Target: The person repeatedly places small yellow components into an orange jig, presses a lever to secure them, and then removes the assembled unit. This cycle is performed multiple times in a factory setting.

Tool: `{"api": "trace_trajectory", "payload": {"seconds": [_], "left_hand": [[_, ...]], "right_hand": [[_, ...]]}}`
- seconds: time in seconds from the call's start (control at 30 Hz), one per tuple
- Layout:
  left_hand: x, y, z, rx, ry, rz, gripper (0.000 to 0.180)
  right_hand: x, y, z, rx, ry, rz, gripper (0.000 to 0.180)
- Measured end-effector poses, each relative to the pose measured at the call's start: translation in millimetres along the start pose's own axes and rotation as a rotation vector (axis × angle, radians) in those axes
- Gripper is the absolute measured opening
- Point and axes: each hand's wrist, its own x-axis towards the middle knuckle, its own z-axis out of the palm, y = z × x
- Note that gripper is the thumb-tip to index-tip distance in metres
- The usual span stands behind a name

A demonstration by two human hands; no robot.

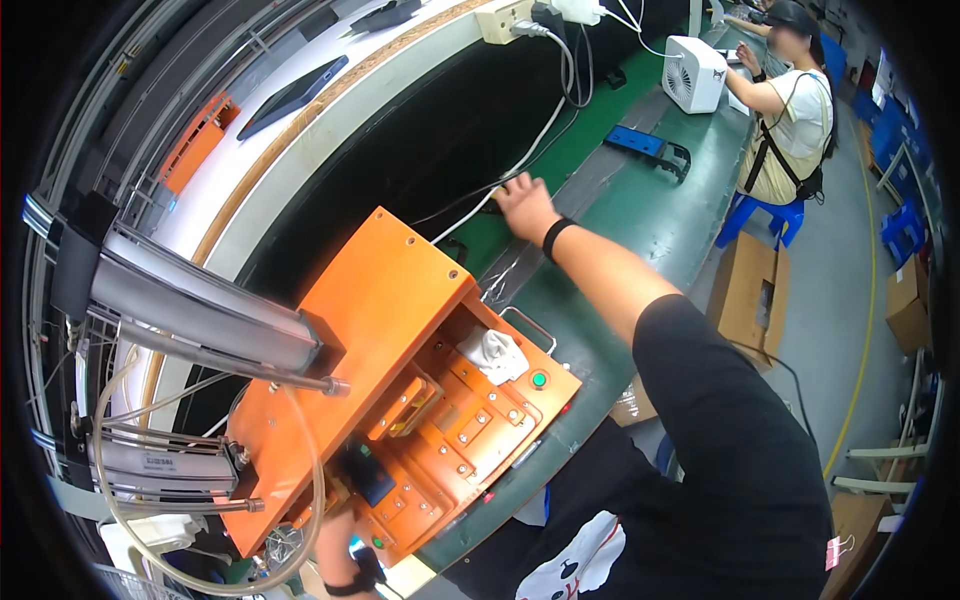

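Observation:
My right hand (522, 204) is stretched out far ahead, palm down and fingers spread, on the dark conveyor strip (560, 200) beside a white cable (470, 212); nothing shows in it. It wears a black wristband. An orange press fixture (400, 300) with silver air cylinders (200, 310) stands in front of me. A white cloth (495, 352) and a green button (539, 379) sit on its lower plate. My left hand (335, 535), also with a black wristband, is at the fixture's lower edge, mostly hidden under it, next to a small blue part (370, 478).
On the green bench (650, 215) lies a blue holder (645, 145), with a white fan (693, 72) behind it. A power strip (505, 20) sits on the white shelf. A co-worker (795, 115) sits on a blue stool. Cardboard boxes (750, 295) stand on the floor.

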Motion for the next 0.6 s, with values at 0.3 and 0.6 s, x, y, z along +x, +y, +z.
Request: {"api": "trace_trajectory", "payload": {"seconds": [0.3, 0.6], "left_hand": [[-75.4, -41.1, 72.6, -0.502, 0.32, 0.151, 0.044], [-83.9, -32.9, 73.8, -0.555, 0.458, 0.276, 0.041]], "right_hand": [[-22.6, 88.7, -15.9, 0.172, 0.013, -0.201, 0.022], [-162.6, 84.0, -186.4, 1.439, -0.04, 0.023, 0.026]]}}
